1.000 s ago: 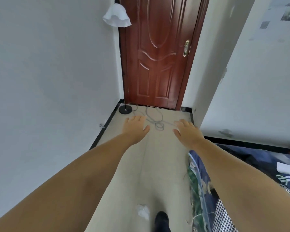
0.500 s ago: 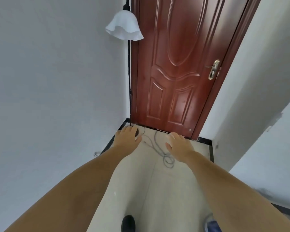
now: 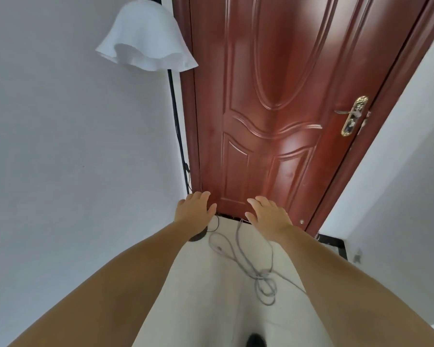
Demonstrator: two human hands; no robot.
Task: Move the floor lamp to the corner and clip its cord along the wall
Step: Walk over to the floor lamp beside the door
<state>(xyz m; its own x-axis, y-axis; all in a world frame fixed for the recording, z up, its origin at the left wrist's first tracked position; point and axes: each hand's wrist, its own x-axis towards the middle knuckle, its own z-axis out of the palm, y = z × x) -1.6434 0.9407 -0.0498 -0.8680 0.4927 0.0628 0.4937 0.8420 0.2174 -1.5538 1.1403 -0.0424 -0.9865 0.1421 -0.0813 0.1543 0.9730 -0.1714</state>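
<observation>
A floor lamp stands in the corner where the left wall meets the door frame. Its white frilled shade [image 3: 145,38] is high at the top, and its thin black pole [image 3: 177,126] runs down to a round black base [image 3: 198,237], mostly hidden under my left hand. A grey cord [image 3: 248,261] lies in loose loops and a tangle on the pale floor in front of the door. My left hand [image 3: 193,212] reaches forward near the foot of the pole, fingers apart, holding nothing. My right hand [image 3: 268,215] is stretched out over the cord's far end, also empty.
A red-brown panelled door [image 3: 273,108] with a brass handle [image 3: 352,116] fills the end of the passage. White walls close in on both sides, with a black skirting [image 3: 333,242] at the right. My shoe tip [image 3: 256,341] shows at the bottom.
I have walked closer to the door and lamp; the view has tilted up. Both hands have stayed extended and empty, now over the lamp's base and the cord's far end.
</observation>
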